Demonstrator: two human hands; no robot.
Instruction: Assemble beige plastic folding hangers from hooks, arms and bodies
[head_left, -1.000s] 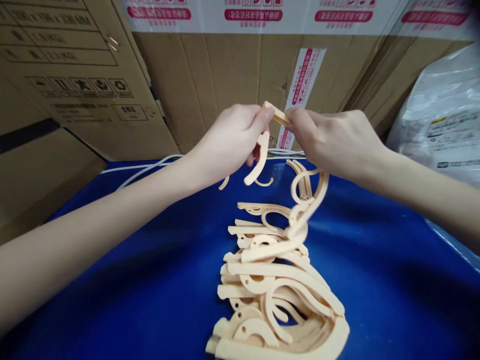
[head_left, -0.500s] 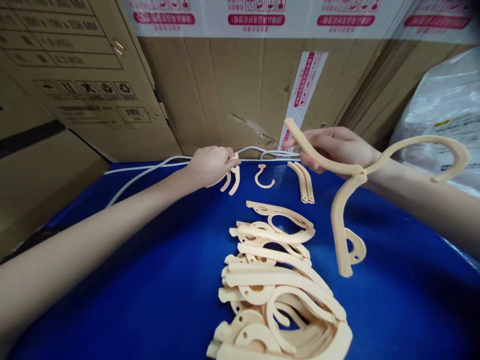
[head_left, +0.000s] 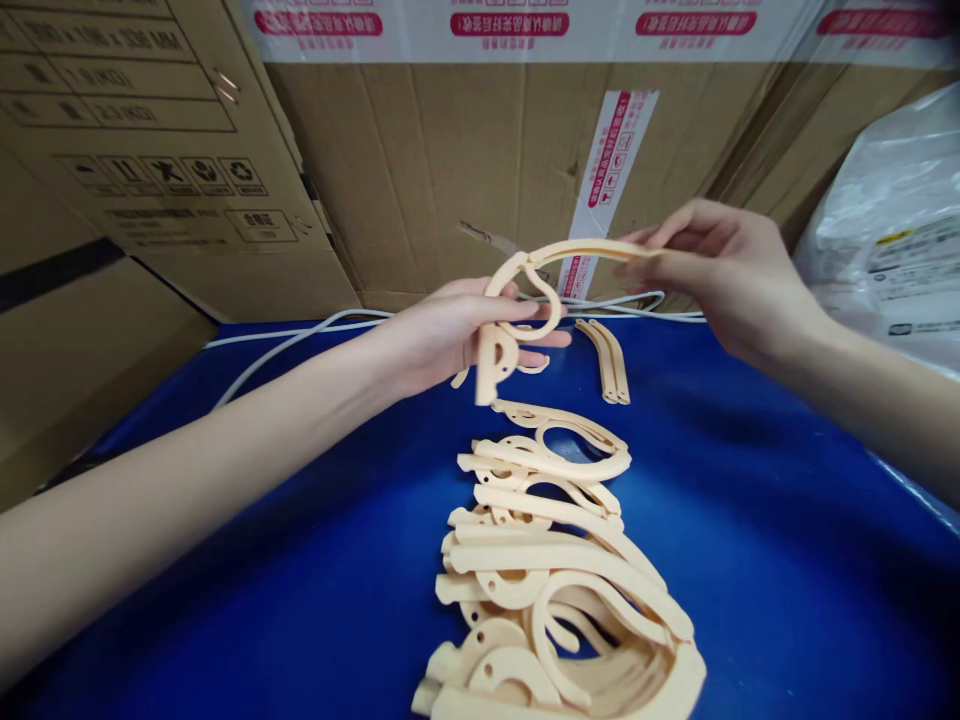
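A cream plastic folding hanger (head_left: pixel 581 247) is held up between my hands, its hook curled under the joint. My left hand (head_left: pixel 450 330) grips its left arm between thumb and fingers, the other fingertips stretched out behind it. At the far end of the right arm, my right hand (head_left: pixel 727 265) pinches the tip. Behind my left fingers a loose hook (head_left: pixel 535 369) lies partly hidden on the blue table (head_left: pixel 300 560). Below my left hand the end of a curved piece (head_left: pixel 460 379) shows. To the right lie two loose curved hanger arms (head_left: pixel 609 368).
A row of folded cream hangers (head_left: pixel 570 552) overlaps down the middle of the table towards me. White cables (head_left: pixel 300 330) run along the back edge. Cardboard boxes (head_left: pixel 435 170) wall off the back and left. A clear plastic-wrapped package (head_left: pixel 892 220) stands at the right.
My left hand has left the loose pieces at the back and taken hold of the hanger. My right hand has shifted to the arm's tip; the hanger has moved left and its hook has swung inward.
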